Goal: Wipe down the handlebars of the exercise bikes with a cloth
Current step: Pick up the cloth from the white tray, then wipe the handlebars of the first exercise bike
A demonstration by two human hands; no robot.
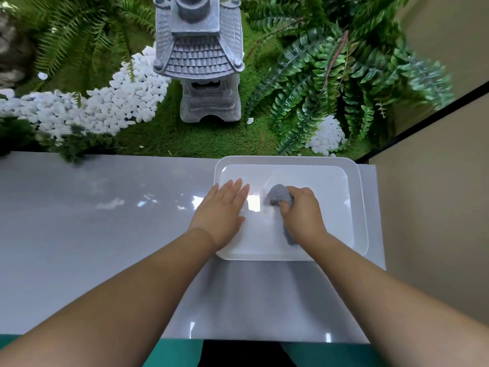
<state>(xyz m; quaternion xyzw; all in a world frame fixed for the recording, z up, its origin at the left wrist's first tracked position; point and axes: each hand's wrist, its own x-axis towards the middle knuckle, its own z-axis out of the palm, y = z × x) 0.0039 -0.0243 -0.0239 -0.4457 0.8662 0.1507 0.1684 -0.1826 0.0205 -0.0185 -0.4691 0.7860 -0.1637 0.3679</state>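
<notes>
Cloth [279,197] bunched inside right hand [301,213] fingers [285,207], over basin [357,207].

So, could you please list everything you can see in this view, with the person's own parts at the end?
cloth: one, grey, bunched in the right hand, over the basin
basin: one, white, shallow, rectangular, at the counter's far right corner
counter: one, glossy pale grey, across the near half of the view
stone lantern: one, grey, pagoda-shaped, upright on the moss behind the counter
pebbles: many, white, a band left of the lantern and a smaller patch at the right
ferns: several, green, left and right of the lantern
moss: green ground cover beyond the counter
wall: beige, at the right
left hand: one, flat, fingers straight, at the basin's left edge
right hand: one, grips the cloth
</notes>
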